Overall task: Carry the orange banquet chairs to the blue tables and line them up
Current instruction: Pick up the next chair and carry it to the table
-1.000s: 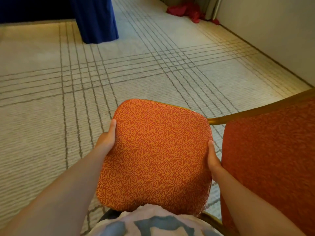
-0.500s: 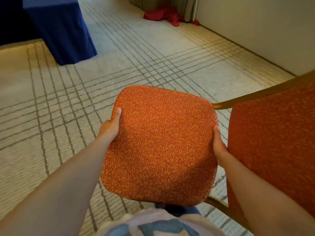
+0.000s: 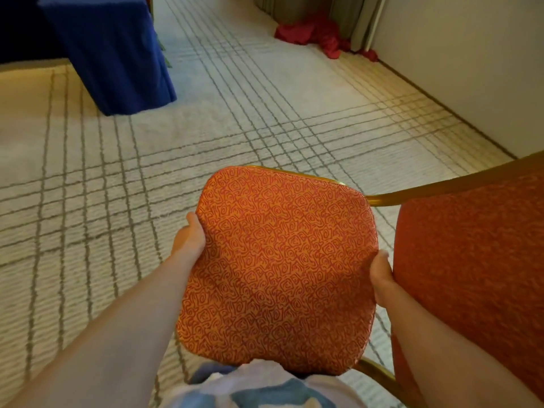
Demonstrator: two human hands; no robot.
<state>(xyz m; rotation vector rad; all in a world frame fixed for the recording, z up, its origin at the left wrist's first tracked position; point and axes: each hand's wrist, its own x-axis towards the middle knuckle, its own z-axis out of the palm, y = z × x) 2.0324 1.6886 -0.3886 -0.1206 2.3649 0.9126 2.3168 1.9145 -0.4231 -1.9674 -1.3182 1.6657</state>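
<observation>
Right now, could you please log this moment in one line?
phase: carrying | orange chair: held by seat | left hand: grips seat's left edge | right hand: grips seat's right edge | blue table: ahead left

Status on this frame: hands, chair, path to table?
Left hand, right hand gripping orange patterned chair seat by its sides. Blue-draped table ahead left. Red cloth heap by far wall, off path.
</observation>
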